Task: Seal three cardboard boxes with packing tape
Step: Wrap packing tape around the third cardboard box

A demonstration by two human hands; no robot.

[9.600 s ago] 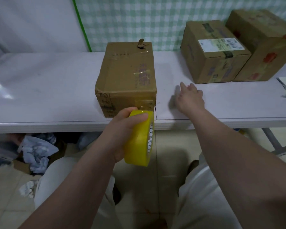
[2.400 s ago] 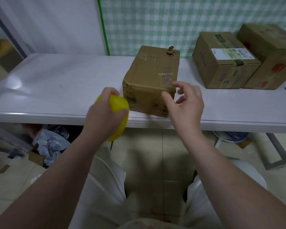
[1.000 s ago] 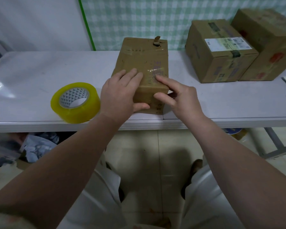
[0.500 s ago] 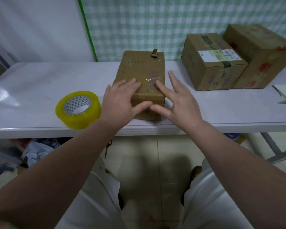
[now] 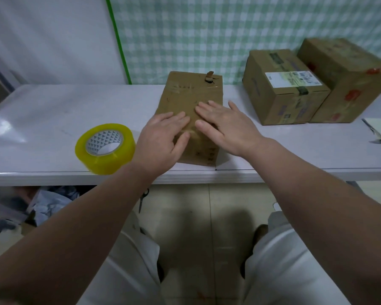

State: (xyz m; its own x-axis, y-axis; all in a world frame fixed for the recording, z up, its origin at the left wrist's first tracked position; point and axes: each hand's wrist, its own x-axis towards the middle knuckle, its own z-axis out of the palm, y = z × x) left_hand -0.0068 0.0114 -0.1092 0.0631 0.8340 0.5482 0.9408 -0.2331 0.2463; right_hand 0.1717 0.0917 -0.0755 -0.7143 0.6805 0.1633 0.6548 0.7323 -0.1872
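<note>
On table [image 5: 53,106]: three boxes [image 5: 191,93] [image 5: 279,91] [image 5: 348,69], one tape [image 5: 110,161]

The light is dim and cool, with a faint grey-green cast. A pale patch of glare lies on the glossy white table top [image 5: 7,130] at its left end. The yellow roll of packing tape [image 5: 105,148] carries a dull highlight on its side. Soft dark shadows fall on the beige tiled floor [image 5: 207,216] between the knees. The wide lens bows the table's front edge and stretches the forearms towards the bottom corners. The brown cardboard box with red marks [image 5: 348,78] at far right is smeared with blur.
</note>
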